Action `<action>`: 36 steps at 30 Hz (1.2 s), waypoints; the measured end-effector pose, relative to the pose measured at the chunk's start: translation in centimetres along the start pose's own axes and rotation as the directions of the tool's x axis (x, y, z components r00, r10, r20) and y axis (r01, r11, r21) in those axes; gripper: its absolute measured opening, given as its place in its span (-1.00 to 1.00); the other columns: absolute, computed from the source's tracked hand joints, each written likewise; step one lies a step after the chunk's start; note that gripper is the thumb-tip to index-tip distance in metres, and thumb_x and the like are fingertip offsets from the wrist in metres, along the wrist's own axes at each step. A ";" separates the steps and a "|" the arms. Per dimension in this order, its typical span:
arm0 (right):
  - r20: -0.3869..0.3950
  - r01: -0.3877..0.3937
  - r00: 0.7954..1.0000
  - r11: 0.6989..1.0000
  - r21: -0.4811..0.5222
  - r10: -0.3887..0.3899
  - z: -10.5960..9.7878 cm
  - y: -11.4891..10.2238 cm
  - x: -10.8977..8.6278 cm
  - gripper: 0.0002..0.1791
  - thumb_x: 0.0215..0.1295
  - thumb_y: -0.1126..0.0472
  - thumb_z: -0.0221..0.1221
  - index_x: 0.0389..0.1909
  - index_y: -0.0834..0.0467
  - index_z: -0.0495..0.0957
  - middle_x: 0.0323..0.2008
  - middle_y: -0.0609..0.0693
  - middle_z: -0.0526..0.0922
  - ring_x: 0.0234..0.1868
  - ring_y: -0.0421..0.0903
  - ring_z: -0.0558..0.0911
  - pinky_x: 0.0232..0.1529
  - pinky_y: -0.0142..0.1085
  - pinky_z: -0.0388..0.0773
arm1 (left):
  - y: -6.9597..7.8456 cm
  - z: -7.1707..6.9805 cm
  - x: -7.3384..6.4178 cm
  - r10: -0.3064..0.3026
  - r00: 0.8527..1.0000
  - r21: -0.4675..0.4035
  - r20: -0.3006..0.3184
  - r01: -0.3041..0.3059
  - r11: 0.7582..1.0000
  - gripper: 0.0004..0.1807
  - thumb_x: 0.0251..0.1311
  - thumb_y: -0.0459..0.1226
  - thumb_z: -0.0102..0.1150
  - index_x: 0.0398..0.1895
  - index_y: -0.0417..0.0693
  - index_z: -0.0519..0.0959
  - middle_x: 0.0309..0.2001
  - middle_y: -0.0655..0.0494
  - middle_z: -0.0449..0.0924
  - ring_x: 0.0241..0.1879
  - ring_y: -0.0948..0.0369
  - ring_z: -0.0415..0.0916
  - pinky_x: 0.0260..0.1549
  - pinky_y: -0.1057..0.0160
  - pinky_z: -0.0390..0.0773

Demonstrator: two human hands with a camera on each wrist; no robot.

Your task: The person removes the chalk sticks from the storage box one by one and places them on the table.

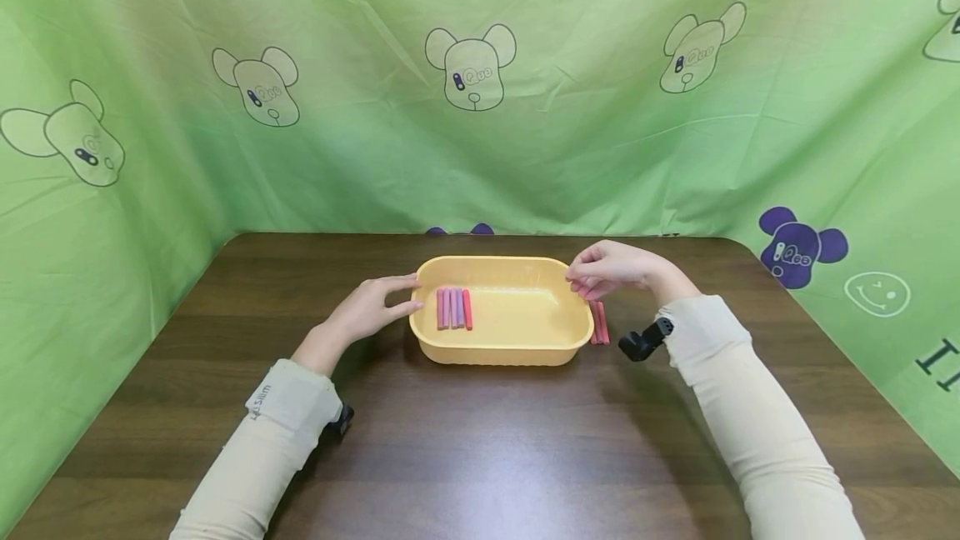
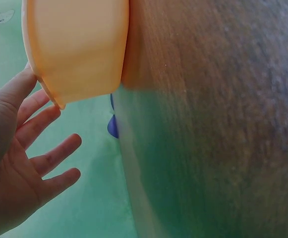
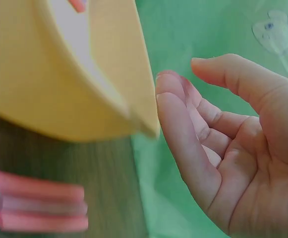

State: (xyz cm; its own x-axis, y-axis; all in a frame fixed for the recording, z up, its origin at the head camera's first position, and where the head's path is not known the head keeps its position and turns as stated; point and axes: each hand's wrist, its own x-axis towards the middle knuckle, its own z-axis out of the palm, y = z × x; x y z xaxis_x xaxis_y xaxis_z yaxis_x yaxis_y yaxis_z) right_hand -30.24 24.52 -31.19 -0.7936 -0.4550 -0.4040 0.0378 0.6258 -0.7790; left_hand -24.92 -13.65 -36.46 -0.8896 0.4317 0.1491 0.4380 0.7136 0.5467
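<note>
A yellow plastic basin (image 1: 517, 355) stands on the table between the two hands. In it, toward the left side, several short chalk-like sticks (image 1: 454, 309) lie in a row, purple ones and a red one. At the basin's left end is my left hand (image 1: 369, 307); its thumb and fingertips touch the rim, and its other fingers are spread. Near the right rim hovers my right hand (image 3: 233, 144), fingers loosely bent, with nothing visible between thumb and fingers. Below it, outside the basin, reddish and pinkish sticks (image 3: 40, 203) lie side by side.
The dark wooden table (image 1: 480, 440) carries everything. Behind it hangs a green curtain (image 1: 360, 165) with printed bear heads. Black wrist cameras are strapped at the right cuff (image 1: 647, 340) and the left cuff.
</note>
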 end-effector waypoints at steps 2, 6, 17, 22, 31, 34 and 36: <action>0.009 0.009 1.000 1.000 -0.022 -0.009 0.3 -0.7 0.3 -0.64 0.29 0.15 0.10 -0.14 0.42 0.48 -0.43 -0.07 0.62 -0.40 -0.24 0.61 -0.22 -0.35 0.66 | 0.0 0.0 0.0 0.000 1.000 0.002 0.001 0.000 1.000 -0.47 0.22 -0.08 0.15 0.21 -0.11 0.45 0.25 -0.09 0.42 0.30 0.00 0.32 0.30 0.00 0.30; 0.028 0.021 0.999 0.999 -0.041 -0.020 1.0 -1.9 1.1 -0.71 0.29 0.16 0.09 -0.19 0.34 0.51 -0.40 -0.04 0.64 -0.40 -0.24 0.61 -0.21 -0.36 0.65 | 0.0 0.0 0.0 0.003 1.000 0.001 0.000 -0.003 1.000 -0.48 0.22 -0.09 0.15 0.21 -0.10 0.45 0.25 -0.09 0.42 0.30 0.00 0.32 0.30 0.00 0.31; 0.070 0.052 0.996 0.995 -0.089 -0.046 2.5 -4.1 2.9 -0.59 0.30 0.16 0.07 -0.04 0.45 0.44 -0.27 0.11 0.65 -0.37 -0.24 0.61 -0.14 -0.32 0.65 | 0.1 0.0 0.0 0.004 1.000 0.005 -0.002 -0.004 1.000 -0.49 0.21 -0.10 0.15 0.21 -0.10 0.46 0.24 -0.08 0.43 0.29 0.00 0.33 0.29 0.00 0.31; 0.085 0.057 0.995 0.995 -0.083 -0.050 3.1 -4.4 3.6 -0.55 0.29 0.15 0.08 0.00 0.46 0.42 -0.17 0.22 0.64 -0.34 -0.24 0.62 -0.10 -0.32 0.65 | -0.1 0.1 0.0 0.017 1.000 0.011 -0.005 -0.017 1.000 -0.50 0.22 -0.11 0.15 0.19 -0.13 0.47 0.23 -0.11 0.44 0.28 -0.01 0.34 0.29 -0.01 0.31; 0.110 0.082 0.991 0.993 -0.080 -0.073 3.7 -4.9 4.9 -0.56 0.30 0.16 0.07 0.01 0.46 0.41 -0.06 0.33 0.60 -0.32 -0.24 0.64 -0.04 -0.27 0.64 | -0.1 0.1 0.1 0.032 0.999 0.014 -0.011 -0.032 0.999 -0.51 0.22 -0.11 0.14 0.17 -0.16 0.48 0.22 -0.13 0.45 0.27 -0.02 0.35 0.29 0.00 0.31; 0.115 0.085 0.991 0.992 -0.090 -0.075 4.0 -5.2 5.4 -0.58 0.28 0.15 0.09 -0.02 0.43 0.44 -0.06 0.32 0.61 -0.31 -0.23 0.65 -0.05 -0.28 0.64 | -0.1 0.1 0.1 0.036 0.999 0.011 -0.019 -0.036 0.999 -0.51 0.21 -0.12 0.15 0.16 -0.17 0.49 0.21 -0.13 0.46 0.27 -0.02 0.36 0.29 0.01 0.32; 0.124 0.089 0.989 0.991 -0.096 -0.077 4.2 -5.4 5.8 -0.59 0.28 0.15 0.10 -0.02 0.42 0.45 -0.07 0.31 0.62 -0.30 -0.22 0.65 -0.05 -0.28 0.64 | -0.2 0.2 0.1 0.039 0.999 0.010 -0.024 -0.039 0.999 -0.51 0.21 -0.12 0.16 0.15 -0.17 0.49 0.21 -0.13 0.46 0.26 -0.02 0.37 0.29 0.01 0.32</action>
State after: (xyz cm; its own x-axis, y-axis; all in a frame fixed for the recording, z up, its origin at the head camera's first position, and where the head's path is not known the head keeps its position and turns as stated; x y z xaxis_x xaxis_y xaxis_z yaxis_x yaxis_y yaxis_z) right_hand -32.44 15.86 -31.38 -0.7128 -0.5767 -0.3992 -0.0915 0.6408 -0.7623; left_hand -25.04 -13.64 -36.66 -0.8748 0.4459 0.1896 0.4732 0.7021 0.5321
